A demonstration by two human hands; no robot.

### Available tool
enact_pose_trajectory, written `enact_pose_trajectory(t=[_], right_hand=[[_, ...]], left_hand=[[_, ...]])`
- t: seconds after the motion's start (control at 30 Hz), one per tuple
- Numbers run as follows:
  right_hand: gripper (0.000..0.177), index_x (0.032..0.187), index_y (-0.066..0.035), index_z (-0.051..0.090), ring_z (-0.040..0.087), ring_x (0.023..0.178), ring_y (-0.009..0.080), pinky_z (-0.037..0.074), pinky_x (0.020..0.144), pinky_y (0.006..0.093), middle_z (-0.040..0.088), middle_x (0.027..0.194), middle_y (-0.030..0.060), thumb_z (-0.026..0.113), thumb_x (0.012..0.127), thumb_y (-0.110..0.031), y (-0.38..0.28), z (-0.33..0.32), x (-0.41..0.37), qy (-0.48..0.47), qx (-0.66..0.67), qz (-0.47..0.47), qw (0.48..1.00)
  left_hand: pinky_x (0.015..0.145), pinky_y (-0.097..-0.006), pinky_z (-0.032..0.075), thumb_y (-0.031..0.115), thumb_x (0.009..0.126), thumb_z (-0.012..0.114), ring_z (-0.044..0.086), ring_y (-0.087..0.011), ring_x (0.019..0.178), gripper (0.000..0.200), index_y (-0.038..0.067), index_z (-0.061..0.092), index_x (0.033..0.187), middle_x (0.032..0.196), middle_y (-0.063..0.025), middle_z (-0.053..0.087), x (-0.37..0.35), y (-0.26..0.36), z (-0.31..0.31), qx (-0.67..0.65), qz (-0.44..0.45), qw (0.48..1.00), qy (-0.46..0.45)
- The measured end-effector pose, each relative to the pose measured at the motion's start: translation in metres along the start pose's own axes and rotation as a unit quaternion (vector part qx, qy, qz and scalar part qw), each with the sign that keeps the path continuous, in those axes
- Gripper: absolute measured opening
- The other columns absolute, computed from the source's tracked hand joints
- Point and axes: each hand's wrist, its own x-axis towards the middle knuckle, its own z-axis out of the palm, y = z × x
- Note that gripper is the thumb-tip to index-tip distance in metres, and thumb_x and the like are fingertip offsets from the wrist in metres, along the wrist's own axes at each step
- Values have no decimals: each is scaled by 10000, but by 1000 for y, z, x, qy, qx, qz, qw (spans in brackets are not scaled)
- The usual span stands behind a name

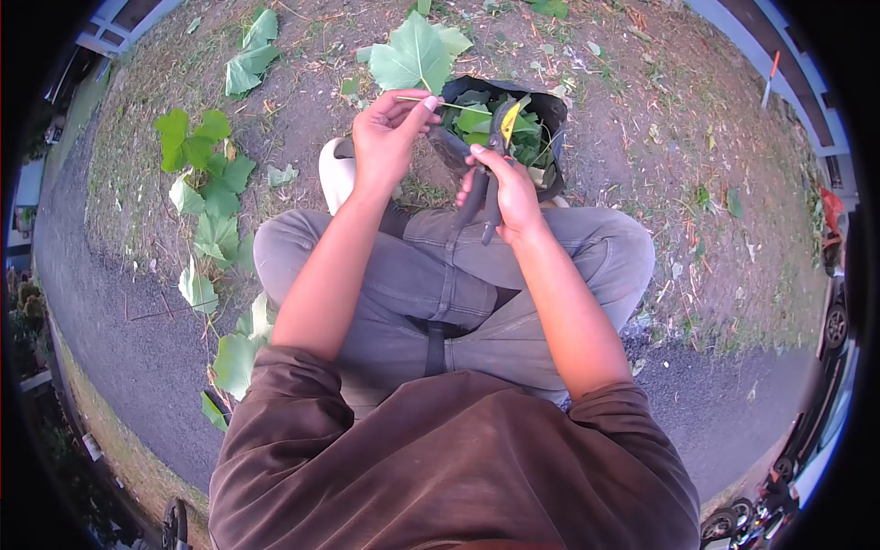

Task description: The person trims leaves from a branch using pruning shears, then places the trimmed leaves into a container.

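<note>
My left hand (385, 137) is closed on the thin stem of a large green lobed leaf (411, 57), pinching it between thumb and fingers. The blade of the leaf spreads beyond my fingertips, and its pale stem stretches right toward the shears. My right hand (509, 192) grips black-handled pruning shears (492, 203) with a yellow mark near the head, which points away from me. Behind the shears stands a black bag (561, 115), its mouth open, with cut green leaves (527, 137) inside. The shears' head overlaps the bag's opening in this view.
A leafy vine (218, 197) trails along the ground on my left. More leaves (252, 60) lie farther ahead. I sit cross-legged on asphalt (137, 367) bordering dirt and dry grass (697, 174). Parked vehicles (834, 325) and an orange-topped stake (772, 69) are at the right.
</note>
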Motion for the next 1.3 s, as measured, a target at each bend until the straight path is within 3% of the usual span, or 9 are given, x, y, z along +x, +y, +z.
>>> enact_pose_trajectory(t=[0.23,0.43,0.53,0.6,0.67,0.77,0.97,1.17,1.3], right_hand=[[377,1260,-18,610,737,1030,303,604,930,431,700,1069,160,540,1077,-341,12,16,-7,-43,94,-65,993],[374,1249,-25,627,749,1015,315,602,950,443,719,1051,160,544,1071,-342,-25,4,-21,-53,104,-155,981],[454,1304,0,646,745,995,296,590,909,401,734,1048,152,541,1070,-374,-64,-21,-50,-53,-50,-54,996],[448,1253,-12,703,725,918,198,542,829,355,744,960,100,590,1048,-394,-87,-37,-86,-49,-250,-43,966],[429,1185,1,721,722,860,177,538,815,358,751,886,94,666,1007,-386,-112,-38,-116,2,-526,-37,850],[419,1139,24,715,721,826,170,541,808,349,745,827,89,722,972,-360,-129,-35,-113,33,-629,-1,777],[371,1012,47,733,736,804,183,543,770,326,762,812,110,677,989,-318,-168,-14,-65,-104,-587,135,791],[467,823,42,752,755,746,208,564,766,355,778,793,139,582,994,-357,-179,-33,-22,-130,-734,311,589],[457,851,42,737,759,706,239,580,682,374,769,769,166,582,987,-366,-167,-37,-10,-94,-738,316,589]], left_hand=[[751,-271,573,165,1036,721,766,-156,911,220,8,744,1188,1099,-99,794,5,-4,-3,8,5,999,41],[774,-274,574,197,1065,684,750,-147,960,257,16,739,1239,1168,-81,776,4,-3,-2,18,18,999,32],[776,-265,562,200,1067,682,738,-128,946,248,26,745,1231,1152,-66,778,4,-5,-4,-3,18,1000,24],[777,-264,558,202,1066,682,730,-121,937,244,28,748,1225,1137,-59,777,7,-8,-6,10,18,999,25],[783,-267,548,202,1067,679,706,-100,913,238,32,751,1216,1088,-38,772,6,-5,-9,29,16,999,11],[785,-262,542,202,1063,681,696,-90,909,245,26,748,1220,1065,-35,772,11,-1,-5,38,28,999,-20],[805,-267,556,206,1047,690,698,-83,862,239,16,773,1166,961,-20,778,8,-1,-10,103,87,991,-25],[768,-279,556,246,1015,711,701,-73,832,246,53,793,1145,880,-22,770,7,24,-22,85,102,991,6],[771,-281,556,244,1012,710,700,-74,830,242,54,795,1136,869,-15,767,10,23,-26,56,101,993,9]])
